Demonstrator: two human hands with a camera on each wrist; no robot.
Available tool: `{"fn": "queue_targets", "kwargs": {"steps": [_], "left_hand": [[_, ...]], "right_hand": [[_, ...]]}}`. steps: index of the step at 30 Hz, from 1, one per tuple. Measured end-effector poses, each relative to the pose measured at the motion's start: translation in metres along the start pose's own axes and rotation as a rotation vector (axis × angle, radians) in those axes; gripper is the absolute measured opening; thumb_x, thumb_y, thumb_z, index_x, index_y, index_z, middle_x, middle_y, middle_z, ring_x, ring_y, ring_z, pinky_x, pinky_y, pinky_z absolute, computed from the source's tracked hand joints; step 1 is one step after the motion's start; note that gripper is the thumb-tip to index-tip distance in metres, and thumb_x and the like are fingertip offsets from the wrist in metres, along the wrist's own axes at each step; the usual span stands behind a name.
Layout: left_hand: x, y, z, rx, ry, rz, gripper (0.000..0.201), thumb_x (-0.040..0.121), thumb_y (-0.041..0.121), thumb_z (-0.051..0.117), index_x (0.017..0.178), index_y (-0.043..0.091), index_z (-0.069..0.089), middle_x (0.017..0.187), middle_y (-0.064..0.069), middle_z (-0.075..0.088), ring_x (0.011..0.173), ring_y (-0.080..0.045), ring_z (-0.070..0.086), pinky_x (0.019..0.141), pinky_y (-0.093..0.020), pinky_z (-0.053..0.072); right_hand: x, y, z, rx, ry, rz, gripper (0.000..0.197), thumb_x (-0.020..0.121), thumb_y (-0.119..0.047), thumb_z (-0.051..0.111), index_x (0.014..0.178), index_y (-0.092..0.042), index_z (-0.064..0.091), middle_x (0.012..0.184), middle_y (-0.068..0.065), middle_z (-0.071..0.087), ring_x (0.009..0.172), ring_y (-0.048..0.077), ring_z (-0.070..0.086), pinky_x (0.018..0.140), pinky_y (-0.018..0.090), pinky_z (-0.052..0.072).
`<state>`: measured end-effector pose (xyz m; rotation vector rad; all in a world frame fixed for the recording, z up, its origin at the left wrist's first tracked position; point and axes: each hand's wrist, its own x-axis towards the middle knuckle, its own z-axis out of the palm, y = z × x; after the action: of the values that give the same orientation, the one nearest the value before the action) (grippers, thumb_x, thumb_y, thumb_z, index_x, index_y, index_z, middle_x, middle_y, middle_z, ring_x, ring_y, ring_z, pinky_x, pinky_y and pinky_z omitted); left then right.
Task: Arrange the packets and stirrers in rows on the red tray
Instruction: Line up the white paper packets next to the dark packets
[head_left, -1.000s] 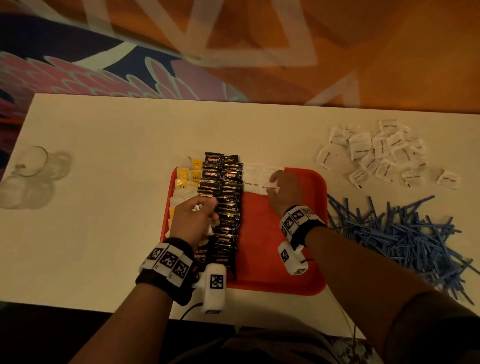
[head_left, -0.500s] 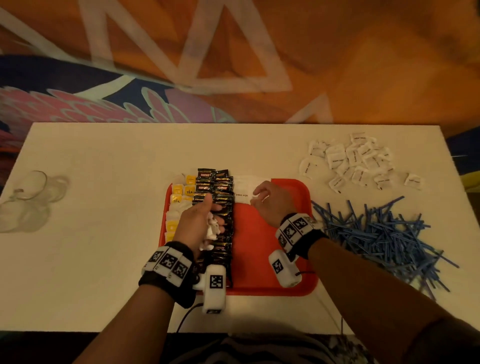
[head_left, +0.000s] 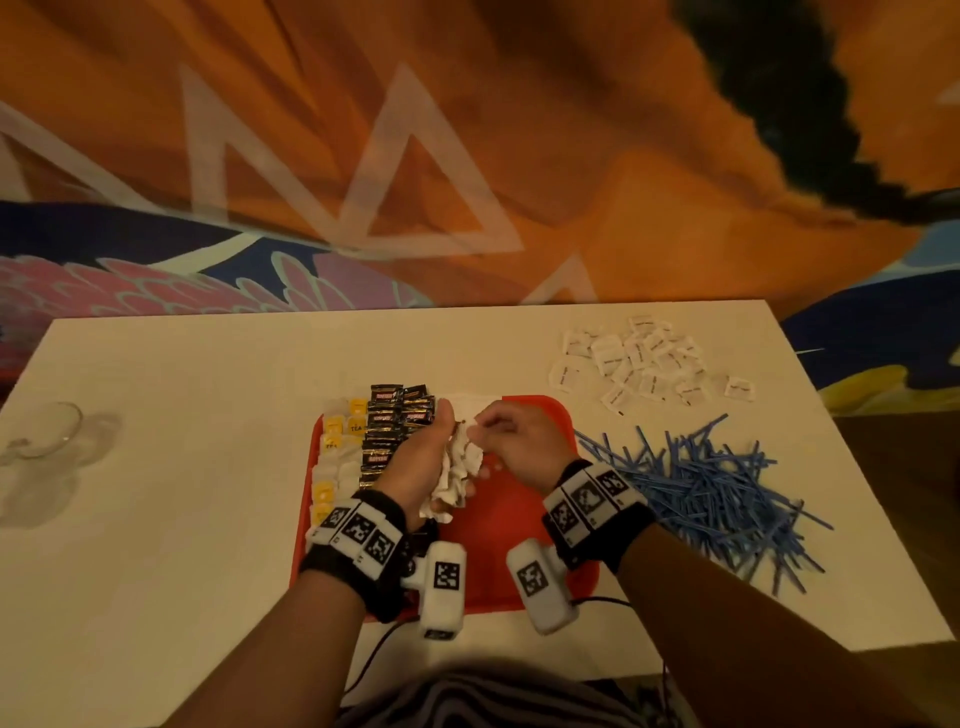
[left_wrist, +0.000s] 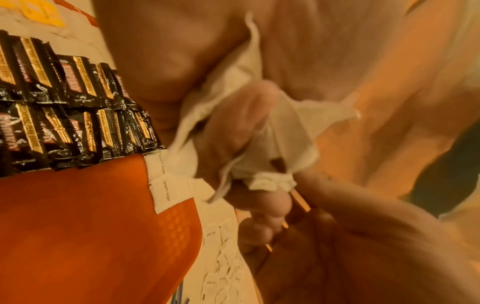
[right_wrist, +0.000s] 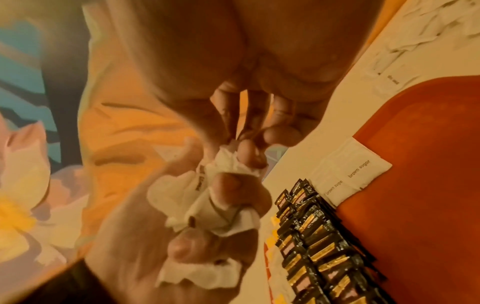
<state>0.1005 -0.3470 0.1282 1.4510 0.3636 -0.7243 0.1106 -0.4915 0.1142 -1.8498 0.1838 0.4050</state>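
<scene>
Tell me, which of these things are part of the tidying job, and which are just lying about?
Part of the job:
red tray
black packets and yellow tea packets, in rows
brown sugar packets laid on the tray
white packets bunched in the left hand; right hand pinches one
loose white packets
blue stirrers

Lying about:
clear glass
patterned carpet

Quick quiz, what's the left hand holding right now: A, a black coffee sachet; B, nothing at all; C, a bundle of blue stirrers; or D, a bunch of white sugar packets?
D: the left hand grips a bunch of white packets over the red tray, while the right hand pinches one out of the bunch; the blue stirrers lie untouched on the table.
</scene>
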Motion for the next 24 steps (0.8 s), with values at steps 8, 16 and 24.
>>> {"fn": "queue_targets", "kwargs": {"steps": [8,16,24], "left_hand": [[-0.002,-0.012,-0.006,0.099,0.098,0.157,0.019,0.091,0.036,0.068,0.099,0.019,0.073,0.059,-0.007,0.062,0.046,-0.019,0.052,0.042,-0.021,0.036],[-0.001,-0.009,-0.006,0.076,0.205,0.242,0.010,0.091,0.024,0.071,0.098,0.017,0.073,0.065,-0.001,0.065,0.044,-0.012,0.052,0.037,-0.019,0.032],[0.007,-0.015,-0.011,0.126,0.209,0.213,0.016,0.086,0.028,0.077,0.097,0.018,0.071,0.065,-0.010,0.065,0.059,-0.025,0.050,0.046,-0.023,0.031]], "right_hand": [[-0.006,0.009,-0.015,0.139,0.108,0.056,0.011,0.090,-0.014,0.068,0.082,-0.017,0.061,0.074,0.005,0.069,0.056,0.023,0.064,0.073,0.046,0.055],[-0.011,0.015,-0.022,0.177,0.190,0.016,0.012,0.087,-0.014,0.072,0.080,-0.021,0.066,0.085,0.012,0.072,0.056,0.019,0.062,0.065,0.036,0.051],[-0.013,0.010,-0.018,0.236,0.309,-0.024,0.013,0.086,-0.022,0.073,0.086,-0.010,0.067,0.069,0.006,0.071,0.055,0.011,0.063,0.056,0.025,0.048]]}}
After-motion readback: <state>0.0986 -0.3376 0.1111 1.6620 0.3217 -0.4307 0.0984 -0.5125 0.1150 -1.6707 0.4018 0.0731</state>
